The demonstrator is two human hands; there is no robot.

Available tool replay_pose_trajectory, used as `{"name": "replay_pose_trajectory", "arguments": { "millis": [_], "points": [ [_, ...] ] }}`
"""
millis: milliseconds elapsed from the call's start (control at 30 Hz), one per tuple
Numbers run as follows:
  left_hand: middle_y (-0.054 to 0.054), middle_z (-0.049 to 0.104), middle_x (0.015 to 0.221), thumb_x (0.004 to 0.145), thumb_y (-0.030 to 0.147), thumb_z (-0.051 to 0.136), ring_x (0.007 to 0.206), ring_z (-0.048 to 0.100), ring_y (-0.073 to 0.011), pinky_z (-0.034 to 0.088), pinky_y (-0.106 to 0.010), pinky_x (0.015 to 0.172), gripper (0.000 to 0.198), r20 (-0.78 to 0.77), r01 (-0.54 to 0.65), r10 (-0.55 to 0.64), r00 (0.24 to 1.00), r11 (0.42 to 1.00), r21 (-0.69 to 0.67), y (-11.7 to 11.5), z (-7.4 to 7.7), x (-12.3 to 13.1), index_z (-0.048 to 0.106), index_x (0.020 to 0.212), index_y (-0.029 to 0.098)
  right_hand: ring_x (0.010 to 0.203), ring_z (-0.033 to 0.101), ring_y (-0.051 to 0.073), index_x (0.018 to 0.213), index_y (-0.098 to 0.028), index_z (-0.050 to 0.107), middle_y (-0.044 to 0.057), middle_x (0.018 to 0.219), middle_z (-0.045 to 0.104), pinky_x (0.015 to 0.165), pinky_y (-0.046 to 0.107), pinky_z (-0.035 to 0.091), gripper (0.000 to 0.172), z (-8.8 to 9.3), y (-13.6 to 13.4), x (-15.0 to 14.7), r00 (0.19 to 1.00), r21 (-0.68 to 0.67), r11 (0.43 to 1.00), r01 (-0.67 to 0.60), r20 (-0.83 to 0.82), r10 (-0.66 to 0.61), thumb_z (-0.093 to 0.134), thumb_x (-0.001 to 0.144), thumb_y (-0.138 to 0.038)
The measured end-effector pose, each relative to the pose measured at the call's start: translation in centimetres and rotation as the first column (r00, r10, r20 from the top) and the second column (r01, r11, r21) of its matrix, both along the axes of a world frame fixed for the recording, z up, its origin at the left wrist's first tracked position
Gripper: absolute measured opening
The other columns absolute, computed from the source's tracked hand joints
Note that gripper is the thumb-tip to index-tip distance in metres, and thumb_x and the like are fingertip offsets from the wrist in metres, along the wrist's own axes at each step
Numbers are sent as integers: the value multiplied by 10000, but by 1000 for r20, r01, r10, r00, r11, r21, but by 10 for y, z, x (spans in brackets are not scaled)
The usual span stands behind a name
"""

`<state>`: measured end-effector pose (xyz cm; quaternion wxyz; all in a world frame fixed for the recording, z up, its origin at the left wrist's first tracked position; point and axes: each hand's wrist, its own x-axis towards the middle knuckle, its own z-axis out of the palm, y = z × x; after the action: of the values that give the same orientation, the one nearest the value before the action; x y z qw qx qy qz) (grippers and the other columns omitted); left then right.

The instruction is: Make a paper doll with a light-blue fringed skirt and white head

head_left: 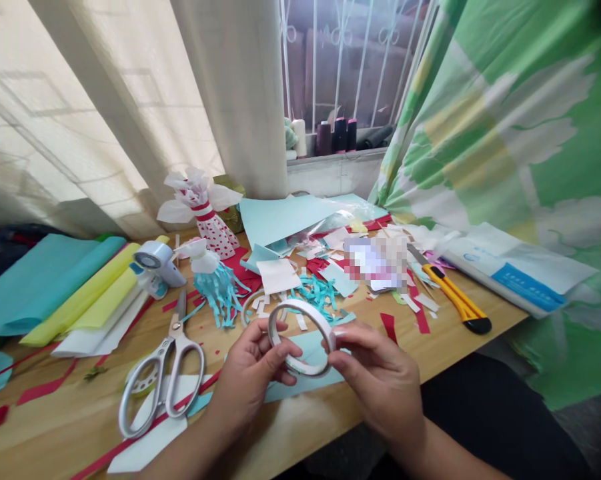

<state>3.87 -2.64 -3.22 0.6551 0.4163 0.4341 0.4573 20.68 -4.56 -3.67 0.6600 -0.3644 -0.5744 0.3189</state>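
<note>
"Where's the roll?"

"Roll of white double-sided tape [300, 309], held at centre frame, above the wooden table [65, 427]."

"Hands?"

"Left hand [247, 380] and right hand [380, 380] apart, clamped on opposite sides of the roll, forearms rising from the bottom edge, wrists turned inward."

"Handling?"

"Light, even pressure from both sides should keep the roll round and the layers aligned; fingertips belong off the tacky edge."

"Nearby?"

"Scissors [176, 333], lying open, left of the hands."
</note>
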Motion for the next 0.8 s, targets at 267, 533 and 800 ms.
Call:
{"name": "replay_pose_trajectory", "arguments": {
  "millis": [267, 533, 800],
  "points": [
    [-53, 654, 819, 776, 379, 614, 733, 613, -191, 466, -327, 695, 234, -612, 187, 50, 789, 930, 317, 14, 18, -31, 619, 914, 191, 769, 633, 152, 936, -252, 609, 12, 853, 585, 673, 300, 531, 183, 24, -2, 18, 995, 78, 995, -68, -64, 73, 570, 839, -101],
    [-112, 604, 956, 785, 357, 559, 890, 549, -269, 390, -371, 779, 228, -987, 510, 157, -19, 851, 125, -15, 10, -38, 623, 913, 179, 535, 586, 91, 903, -220, 616, 0, 822, 567, 479, 251, 496, 127, 40, -3, 42, 999, 49, 998, 49, -12, -49, 577, 840, -116],
    [-63, 612, 836, 759, 319, 565, 765, 569, -223, 381, -308, 662, 123, -999, 497, 46, -12, 867, 34, -13, 6, -34, 569, 746, 197, 533, 578, 74, 881, -216, 598, -17, 819, 553, 503, 242, 501, 72, 32, -6, 31, 995, -15, 996, -92, -42, 92, 573, 855, -154]
  ]
}}
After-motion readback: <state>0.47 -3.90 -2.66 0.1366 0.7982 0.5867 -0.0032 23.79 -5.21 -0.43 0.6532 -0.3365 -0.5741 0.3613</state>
